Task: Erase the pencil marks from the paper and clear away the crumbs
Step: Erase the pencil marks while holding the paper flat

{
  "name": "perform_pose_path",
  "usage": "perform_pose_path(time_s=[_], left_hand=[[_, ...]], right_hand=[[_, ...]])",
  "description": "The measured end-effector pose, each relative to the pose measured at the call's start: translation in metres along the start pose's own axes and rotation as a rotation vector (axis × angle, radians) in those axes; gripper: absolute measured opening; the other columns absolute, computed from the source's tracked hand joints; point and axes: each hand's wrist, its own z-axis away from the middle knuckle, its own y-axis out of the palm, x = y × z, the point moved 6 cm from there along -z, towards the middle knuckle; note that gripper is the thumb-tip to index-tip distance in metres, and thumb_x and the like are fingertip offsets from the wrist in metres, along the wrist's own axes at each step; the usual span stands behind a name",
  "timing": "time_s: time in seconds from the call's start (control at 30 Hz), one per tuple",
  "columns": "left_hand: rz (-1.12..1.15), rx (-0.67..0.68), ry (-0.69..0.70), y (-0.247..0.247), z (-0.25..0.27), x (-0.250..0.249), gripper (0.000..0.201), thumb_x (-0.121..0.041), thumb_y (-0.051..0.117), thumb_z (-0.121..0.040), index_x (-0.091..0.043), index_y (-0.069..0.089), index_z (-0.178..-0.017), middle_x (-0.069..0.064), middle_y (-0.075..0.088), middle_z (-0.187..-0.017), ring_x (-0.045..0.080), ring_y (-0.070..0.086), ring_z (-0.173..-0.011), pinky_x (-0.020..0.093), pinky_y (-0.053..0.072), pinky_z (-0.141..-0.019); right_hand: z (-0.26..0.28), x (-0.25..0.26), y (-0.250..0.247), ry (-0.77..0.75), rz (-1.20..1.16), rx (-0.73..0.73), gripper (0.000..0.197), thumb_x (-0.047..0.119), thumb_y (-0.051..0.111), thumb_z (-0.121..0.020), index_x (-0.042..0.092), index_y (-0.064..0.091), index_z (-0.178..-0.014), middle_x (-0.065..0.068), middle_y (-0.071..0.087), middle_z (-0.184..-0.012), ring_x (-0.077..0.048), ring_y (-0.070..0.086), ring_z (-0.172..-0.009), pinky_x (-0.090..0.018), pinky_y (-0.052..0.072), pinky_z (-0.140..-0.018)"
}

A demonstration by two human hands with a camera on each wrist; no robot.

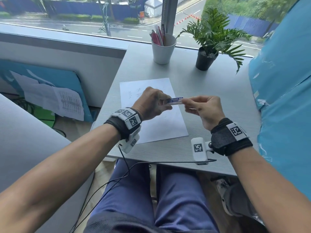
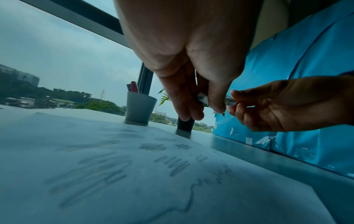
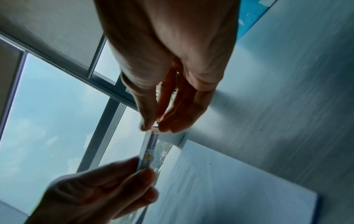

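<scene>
A white sheet of paper (image 1: 161, 121) with grey pencil scribbles (image 2: 107, 169) lies on the grey table (image 1: 210, 101). Above it both hands hold a white eraser (image 1: 175, 100) in a blue printed sleeve. My left hand (image 1: 151, 105) grips its left end between thumb and curled fingers. My right hand (image 1: 200, 106) pinches its right end with thumb and forefinger. In the right wrist view the eraser (image 3: 151, 145) spans between the two hands, above the paper (image 3: 229, 189). In the left wrist view my left hand (image 2: 193, 84) and right hand (image 2: 283, 104) hide most of it.
A white cup (image 1: 162, 49) of pens and a potted plant (image 1: 210, 42) stand at the table's far edge by the window. A blue sheeted panel (image 1: 282, 84) rises along the right side. A grey partition (image 1: 58, 64) lies left. Cables hang off the near edge.
</scene>
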Motion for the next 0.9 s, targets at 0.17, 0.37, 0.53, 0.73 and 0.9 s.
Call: perform_pose_path(time_s=[0.17,0.37,0.53,0.73,0.9], left_hand=[[0.078,0.099,-0.016,0.016,0.005,-0.004,0.021,-0.028,0.084,-0.077,-0.011,0.077,-0.086,0.002,0.072,-0.070,0.018,0.067,-0.063,0.035,0.055,-0.062],[-0.246,0.457,-0.206,0.038,0.008,0.017,0.087,-0.052,0.087,-0.064,-0.026,0.052,-0.139,0.000,0.052,-0.140,0.022,0.044,-0.130,0.041,0.040,-0.107],[-0.355,0.667,-0.202,0.048,0.023,0.036,0.113,-0.069,0.079,-0.061,-0.041,0.022,-0.155,0.002,0.006,-0.163,0.028,0.008,-0.150,0.053,0.013,-0.121],[-0.409,0.799,-0.260,0.052,0.029,0.045,0.134,-0.083,0.074,-0.051,-0.050,-0.007,-0.153,-0.004,-0.026,-0.162,0.023,-0.026,-0.149,0.067,-0.008,-0.115],[-0.374,0.795,-0.297,0.054,0.030,0.044,0.135,-0.082,0.076,-0.050,-0.052,-0.008,-0.152,-0.007,-0.030,-0.161,0.022,-0.029,-0.147,0.074,-0.009,-0.109]], right_hand=[[0.003,-0.008,0.020,0.041,0.203,0.238,0.044,0.015,0.084,-0.073,0.000,0.066,-0.110,-0.024,0.073,-0.095,-0.033,0.073,-0.081,-0.042,0.060,-0.074],[-0.010,-0.010,0.020,-0.073,0.581,0.177,0.025,0.010,0.088,-0.068,0.004,0.073,-0.087,-0.017,0.074,-0.074,-0.034,0.072,-0.067,-0.045,0.062,-0.073],[-0.011,-0.020,0.032,-0.131,0.853,0.253,0.018,0.022,0.087,-0.069,0.016,0.078,-0.083,-0.003,0.073,-0.069,-0.011,0.063,-0.058,-0.029,0.059,-0.069],[-0.005,-0.017,0.041,-0.194,0.967,0.210,0.016,0.027,0.083,-0.070,0.016,0.078,-0.079,0.003,0.070,-0.069,-0.003,0.060,-0.061,-0.011,0.047,-0.061],[-0.009,-0.014,0.045,-0.205,1.023,0.202,0.018,0.028,0.078,-0.073,0.013,0.079,-0.083,0.002,0.070,-0.071,-0.006,0.060,-0.064,-0.012,0.042,-0.061]])
